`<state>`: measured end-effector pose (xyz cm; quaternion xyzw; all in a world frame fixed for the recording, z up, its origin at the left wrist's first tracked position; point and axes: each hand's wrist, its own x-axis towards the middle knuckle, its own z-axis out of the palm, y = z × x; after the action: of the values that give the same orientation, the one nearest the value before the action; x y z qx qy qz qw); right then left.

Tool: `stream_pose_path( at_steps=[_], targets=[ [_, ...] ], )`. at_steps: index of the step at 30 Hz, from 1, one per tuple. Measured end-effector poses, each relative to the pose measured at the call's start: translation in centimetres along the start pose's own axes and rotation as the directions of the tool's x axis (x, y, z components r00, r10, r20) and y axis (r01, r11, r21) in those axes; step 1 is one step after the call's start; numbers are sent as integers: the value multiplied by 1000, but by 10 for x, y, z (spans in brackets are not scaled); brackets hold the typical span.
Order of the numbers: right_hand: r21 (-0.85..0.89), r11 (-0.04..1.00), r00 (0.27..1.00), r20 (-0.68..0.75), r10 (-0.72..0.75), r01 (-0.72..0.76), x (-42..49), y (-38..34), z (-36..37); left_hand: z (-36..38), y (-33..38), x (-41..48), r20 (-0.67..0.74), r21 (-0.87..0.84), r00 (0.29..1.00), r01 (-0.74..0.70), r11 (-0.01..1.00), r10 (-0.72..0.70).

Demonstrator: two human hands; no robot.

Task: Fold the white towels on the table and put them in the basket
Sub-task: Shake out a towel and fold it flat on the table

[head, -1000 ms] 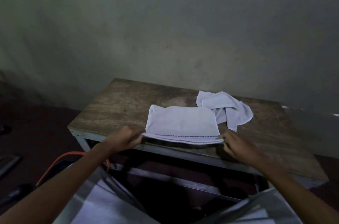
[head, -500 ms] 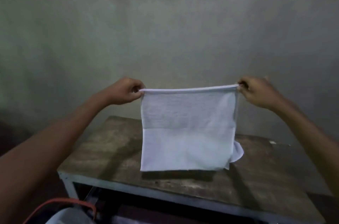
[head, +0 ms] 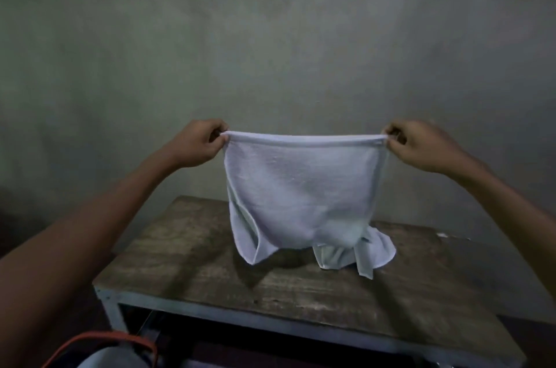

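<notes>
A white towel [head: 301, 187] hangs in the air above the wooden table [head: 210, 277], stretched by its top edge. My left hand [head: 198, 143] pinches its upper left corner and my right hand [head: 421, 146] pinches its upper right corner. Its lower edge billows and curls just over the tabletop. Behind it a second white towel [head: 373, 256] lies crumpled on the table, partly hidden. At the bottom left, the rim of a basket [head: 114, 358] with an orange handle shows below the table's front edge.
A bare grey wall [head: 270, 36] stands close behind the table. The table has a pale metal frame [head: 114, 310] with a dark opening under the top. Dark floor lies to the left and right.
Both hands lifted the folded towel from the table's front edge into the air. It has opened out to hang at full length, and its bottom now swings and curls.
</notes>
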<state>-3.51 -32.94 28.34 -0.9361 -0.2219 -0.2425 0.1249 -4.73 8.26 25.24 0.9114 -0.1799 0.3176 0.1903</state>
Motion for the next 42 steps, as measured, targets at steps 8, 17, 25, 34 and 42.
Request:
stream_pose_path(
  at_steps=[8,17,25,34,42],
  targets=[
    [-29,999,996,84,-32,35,-2,-7,6,10,-7,-7,-11,32,1000,30,999,-30],
    [-50,999,1000,14,7,-6,-2,-8,18,17,-10,-5,-45,61,999,-10,998,13],
    [-79,997,1000,30,3,-1,-2,-6,34,24,-15,-14,-37,78,999,-2,997,5],
    [-138,989,993,95,72,-59,-4,0,52,32,-22,-22,-7,41,1000,31,999,-30],
    [260,940,866,496,65,-219,-19,2,48,25,-30,-45,460,-553,865,456,697,-201]
  ],
)
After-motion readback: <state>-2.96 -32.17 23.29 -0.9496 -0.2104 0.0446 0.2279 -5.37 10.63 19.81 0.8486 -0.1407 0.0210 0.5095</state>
